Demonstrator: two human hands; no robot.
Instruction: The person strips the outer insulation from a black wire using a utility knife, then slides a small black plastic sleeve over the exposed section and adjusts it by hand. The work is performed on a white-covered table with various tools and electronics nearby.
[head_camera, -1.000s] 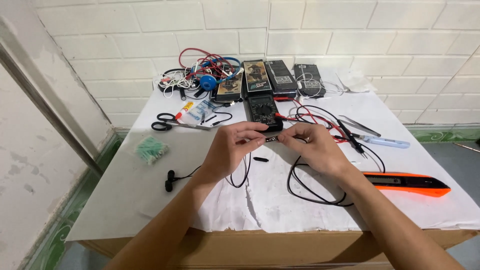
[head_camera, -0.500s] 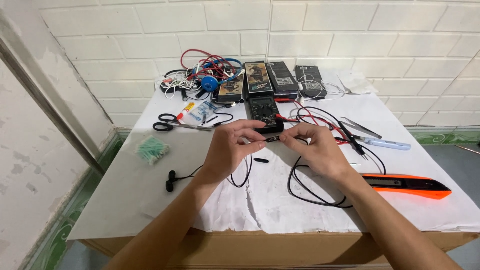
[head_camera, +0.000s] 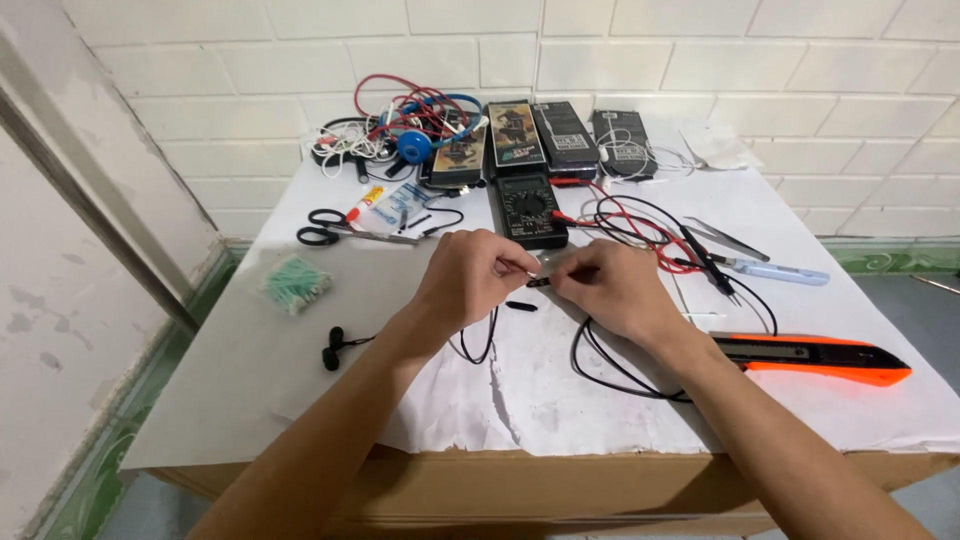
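At the centre of the frame, the left hand (head_camera: 470, 280) and right hand (head_camera: 615, 290) pinch a small black plug (head_camera: 540, 282) on a thin black cable (head_camera: 600, 360), just below the black multimeter (head_camera: 530, 210); an orange utility knife (head_camera: 815, 355) lies at right.

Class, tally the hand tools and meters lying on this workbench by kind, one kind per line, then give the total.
Scissors: 1
Tweezers: 1
Orange utility knife: 1
Blue-handled craft knife: 1
Multimeter: 1
Total: 5
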